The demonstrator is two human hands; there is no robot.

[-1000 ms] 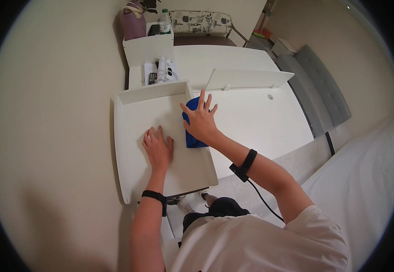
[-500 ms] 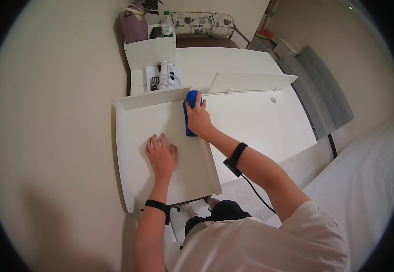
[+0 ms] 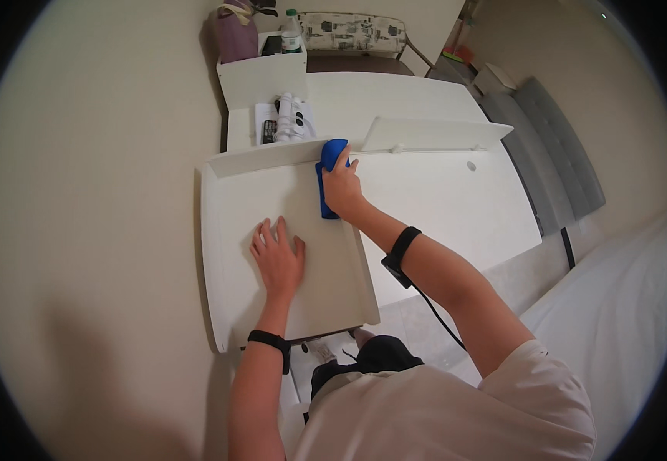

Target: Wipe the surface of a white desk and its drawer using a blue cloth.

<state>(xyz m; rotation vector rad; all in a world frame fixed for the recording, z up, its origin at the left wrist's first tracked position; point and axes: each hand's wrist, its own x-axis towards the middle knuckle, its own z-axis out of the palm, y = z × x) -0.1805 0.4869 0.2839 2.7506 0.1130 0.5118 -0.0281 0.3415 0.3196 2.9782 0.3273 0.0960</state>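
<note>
A folded blue cloth (image 3: 335, 150) lies over the far right corner and right-hand rim of a white desktop with raised edges (image 3: 249, 184). My right hand (image 3: 342, 187) presses on the cloth and grips it, with the index finger stretched toward the far end. My left hand (image 3: 279, 257) rests on the desktop left of the cloth, holding nothing, its fingers spread. Part of the cloth is hidden beneath my right hand.
Right of the rim is a lower white table (image 3: 441, 200) with a raised flap (image 3: 433, 134). Beyond the desktop lie white rolled items (image 3: 289, 119) and a black remote (image 3: 269, 131). A bottle (image 3: 292, 32) stands on a white box. A grey bench (image 3: 552, 154) is at the right.
The cloth and my right hand have shifted slightly toward the rim's far corner. My left hand stays spread on the desktop. The whole view has shifted a little.
</note>
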